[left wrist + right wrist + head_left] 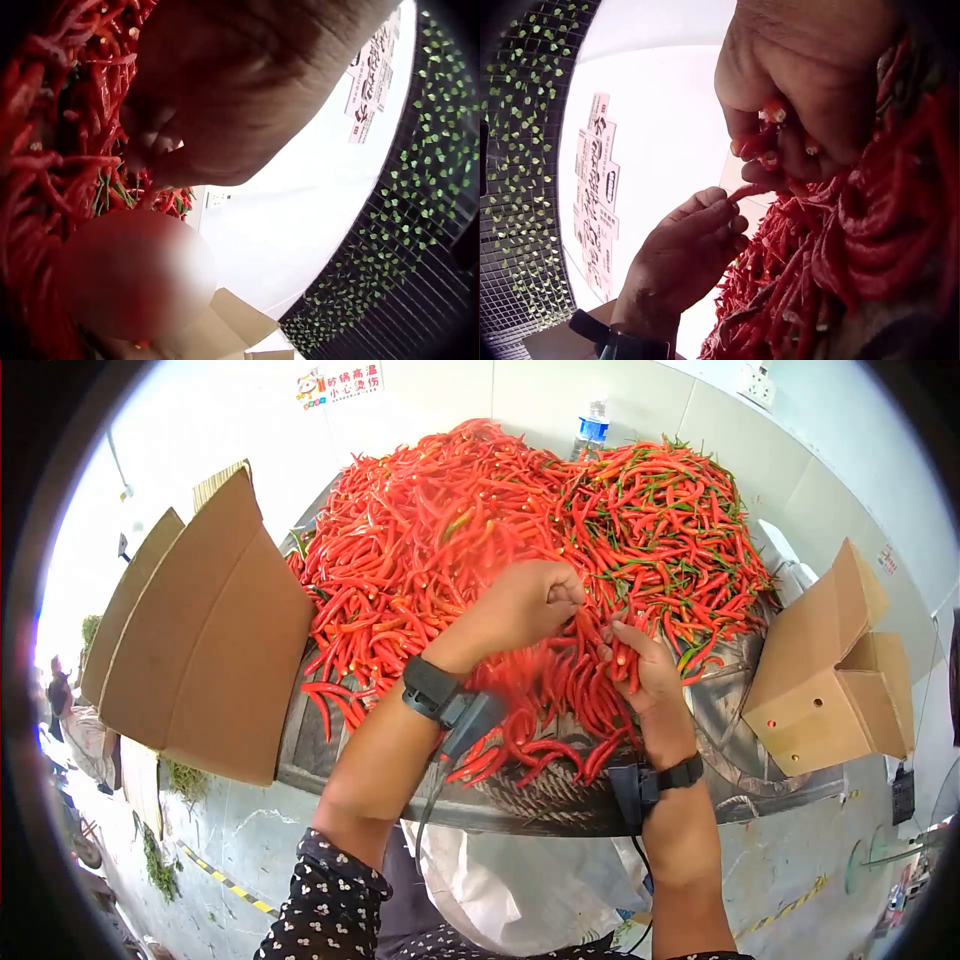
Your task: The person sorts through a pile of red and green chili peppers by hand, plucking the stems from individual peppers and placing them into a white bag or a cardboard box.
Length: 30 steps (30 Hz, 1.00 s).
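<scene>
Above the heap of red chili peppers [400, 550], the left hand [525, 605] has its fingers curled. In the right wrist view its thumb and fingers pinch one end of a red chili pepper [744, 193], whose other end points toward the right hand. Several red chili peppers [772, 112] are gripped in the right hand [652, 675], their pale cut ends showing between its fingers. Many chilies with green stems [670, 510] make up the right part of the heap. The left palm is turned away in the left wrist view, and a blurred red patch covers part of that picture.
A tall open cardboard box [210, 630] stands at the table's left, and a smaller cardboard box [820, 690] at its right. Behind the heap is a water bottle [592, 430] by the wall. Loose chilies reach near the table's [560, 805] front edge.
</scene>
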Each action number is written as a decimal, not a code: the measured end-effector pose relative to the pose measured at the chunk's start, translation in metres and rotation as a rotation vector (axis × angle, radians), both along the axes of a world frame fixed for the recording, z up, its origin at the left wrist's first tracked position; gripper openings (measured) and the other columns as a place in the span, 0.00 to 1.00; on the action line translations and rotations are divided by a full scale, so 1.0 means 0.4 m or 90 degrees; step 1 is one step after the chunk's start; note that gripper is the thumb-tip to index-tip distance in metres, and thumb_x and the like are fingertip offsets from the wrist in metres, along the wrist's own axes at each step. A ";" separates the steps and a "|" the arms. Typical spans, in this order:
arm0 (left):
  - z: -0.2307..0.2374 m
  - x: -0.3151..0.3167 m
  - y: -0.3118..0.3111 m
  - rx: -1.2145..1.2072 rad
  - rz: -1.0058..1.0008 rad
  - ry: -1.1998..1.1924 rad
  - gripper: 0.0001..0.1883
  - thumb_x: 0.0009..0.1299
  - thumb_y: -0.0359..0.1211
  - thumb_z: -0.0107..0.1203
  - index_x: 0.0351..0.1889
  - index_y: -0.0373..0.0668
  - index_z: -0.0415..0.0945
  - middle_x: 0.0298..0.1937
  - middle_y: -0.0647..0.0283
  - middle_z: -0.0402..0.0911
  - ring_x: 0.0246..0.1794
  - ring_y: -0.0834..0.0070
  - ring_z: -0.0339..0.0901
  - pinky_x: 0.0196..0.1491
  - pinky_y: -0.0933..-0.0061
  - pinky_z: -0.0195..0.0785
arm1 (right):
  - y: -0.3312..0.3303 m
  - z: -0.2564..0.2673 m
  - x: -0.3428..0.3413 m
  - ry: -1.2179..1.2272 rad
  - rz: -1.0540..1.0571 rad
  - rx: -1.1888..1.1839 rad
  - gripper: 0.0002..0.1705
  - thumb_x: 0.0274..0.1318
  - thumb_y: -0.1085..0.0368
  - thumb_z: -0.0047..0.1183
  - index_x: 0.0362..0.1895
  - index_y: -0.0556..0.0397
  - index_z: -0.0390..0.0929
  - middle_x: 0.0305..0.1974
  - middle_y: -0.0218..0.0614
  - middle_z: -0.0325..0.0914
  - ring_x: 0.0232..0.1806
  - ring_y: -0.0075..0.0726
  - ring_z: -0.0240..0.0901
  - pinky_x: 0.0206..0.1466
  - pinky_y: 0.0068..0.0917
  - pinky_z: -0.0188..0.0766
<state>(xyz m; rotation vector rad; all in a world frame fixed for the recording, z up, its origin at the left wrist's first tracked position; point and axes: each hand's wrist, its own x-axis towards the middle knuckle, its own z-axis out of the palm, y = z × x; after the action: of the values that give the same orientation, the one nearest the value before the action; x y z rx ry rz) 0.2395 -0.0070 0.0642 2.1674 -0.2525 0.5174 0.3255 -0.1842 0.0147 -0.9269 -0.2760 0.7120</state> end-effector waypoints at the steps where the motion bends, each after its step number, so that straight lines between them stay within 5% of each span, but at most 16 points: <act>1: 0.003 0.001 -0.009 -0.073 -0.019 0.000 0.02 0.60 0.26 0.53 0.27 0.38 0.71 0.21 0.66 0.69 0.21 0.81 0.67 0.25 0.77 0.62 | 0.002 0.015 -0.013 -0.002 -0.016 -0.015 0.05 0.53 0.69 0.50 0.36 0.52 0.70 0.26 0.33 0.71 0.23 0.29 0.69 0.24 0.22 0.68; 7: -0.033 0.036 -0.051 0.007 -0.035 -0.212 0.04 0.59 0.25 0.54 0.32 0.39 0.74 0.26 0.63 0.74 0.26 0.76 0.71 0.28 0.75 0.65 | 0.010 0.033 -0.035 0.029 -0.005 0.004 0.06 0.55 0.64 0.50 0.34 0.52 0.71 0.23 0.29 0.71 0.21 0.25 0.68 0.21 0.20 0.67; 12: -0.051 0.039 -0.066 0.040 -0.091 -0.132 0.07 0.58 0.24 0.53 0.35 0.39 0.74 0.31 0.60 0.76 0.33 0.70 0.74 0.37 0.73 0.67 | -0.020 -0.029 0.042 0.019 -0.004 0.103 0.06 0.56 0.65 0.49 0.35 0.54 0.72 0.28 0.32 0.75 0.24 0.26 0.70 0.24 0.22 0.68; 14: -0.080 0.053 -0.062 0.022 -0.090 -0.095 0.08 0.57 0.24 0.52 0.35 0.39 0.74 0.33 0.60 0.76 0.36 0.67 0.74 0.40 0.71 0.67 | -0.031 -0.017 0.045 0.041 -0.175 0.104 0.07 0.56 0.64 0.49 0.32 0.54 0.72 0.26 0.33 0.74 0.25 0.28 0.71 0.25 0.23 0.69; 16: -0.108 0.060 -0.063 0.274 0.002 -0.167 0.10 0.56 0.24 0.51 0.37 0.40 0.74 0.34 0.58 0.77 0.39 0.62 0.73 0.42 0.66 0.66 | -0.030 -0.019 0.056 0.045 -0.167 0.150 0.07 0.55 0.64 0.49 0.31 0.55 0.72 0.25 0.34 0.74 0.27 0.30 0.72 0.25 0.24 0.70; 19: -0.119 0.062 -0.047 0.406 -0.009 -0.177 0.09 0.55 0.26 0.51 0.35 0.40 0.75 0.33 0.57 0.77 0.40 0.58 0.71 0.42 0.61 0.65 | -0.020 -0.013 0.040 0.044 -0.250 0.084 0.06 0.55 0.65 0.49 0.31 0.56 0.72 0.25 0.34 0.74 0.27 0.31 0.72 0.25 0.25 0.69; 23: -0.108 0.038 -0.029 0.429 0.048 -0.115 0.08 0.54 0.27 0.52 0.32 0.40 0.75 0.30 0.57 0.76 0.37 0.58 0.71 0.40 0.60 0.65 | -0.018 -0.019 0.038 0.051 -0.174 0.081 0.05 0.53 0.66 0.52 0.32 0.54 0.73 0.24 0.31 0.73 0.23 0.26 0.70 0.20 0.20 0.66; 30: -0.054 0.032 -0.039 0.214 0.132 -0.106 0.06 0.55 0.30 0.57 0.29 0.39 0.75 0.27 0.55 0.74 0.28 0.59 0.72 0.32 0.63 0.65 | -0.003 0.005 0.004 -0.044 -0.097 -0.018 0.07 0.52 0.64 0.55 0.31 0.52 0.74 0.22 0.29 0.73 0.17 0.20 0.67 0.13 0.15 0.61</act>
<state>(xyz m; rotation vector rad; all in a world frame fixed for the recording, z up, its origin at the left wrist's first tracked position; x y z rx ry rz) 0.2524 -0.0226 0.0428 2.4952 -0.2172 0.8246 0.3269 -0.1855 0.0166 -0.9896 -0.2534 0.5453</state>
